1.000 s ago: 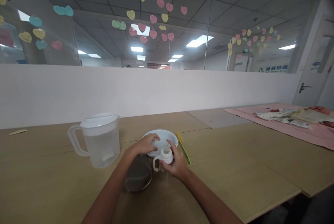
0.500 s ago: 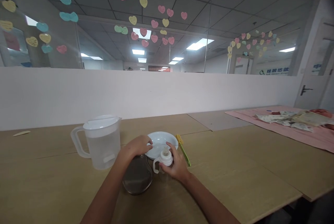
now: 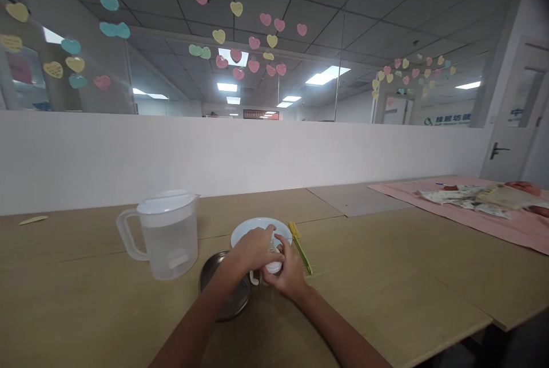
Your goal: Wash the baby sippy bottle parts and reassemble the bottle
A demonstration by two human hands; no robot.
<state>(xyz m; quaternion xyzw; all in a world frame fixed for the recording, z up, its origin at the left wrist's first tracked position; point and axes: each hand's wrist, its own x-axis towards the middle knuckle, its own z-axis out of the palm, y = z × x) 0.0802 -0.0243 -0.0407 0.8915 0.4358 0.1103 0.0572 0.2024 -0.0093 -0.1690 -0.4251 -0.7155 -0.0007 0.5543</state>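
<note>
A baby bottle (image 3: pixel 273 266) with a white collar and a side handle stands in front of me, its top mostly covered by fingers. My right hand (image 3: pixel 290 272) is wrapped round its right side. From the left, my left hand (image 3: pixel 254 249) reaches over and closes its fingers on the bottle's top, by the teat. Just behind both hands is a white bowl (image 3: pixel 241 231). A dark metal dish (image 3: pixel 234 301) lies under my left forearm, partly covered by it.
To the left stands a clear plastic jug (image 3: pixel 171 242) with a white lid. A green-handled brush (image 3: pixel 302 250) with a yellow head lies right of the bowl. A pink cloth (image 3: pixel 433 205) with crumpled items spreads at the far right. A white wall (image 3: pixel 257 153) backs the table.
My left hand has moved right, from the bowl's near left edge onto the bottle's top. More of the metal dish's inside shows. My right hand keeps its hold on the bottle.
</note>
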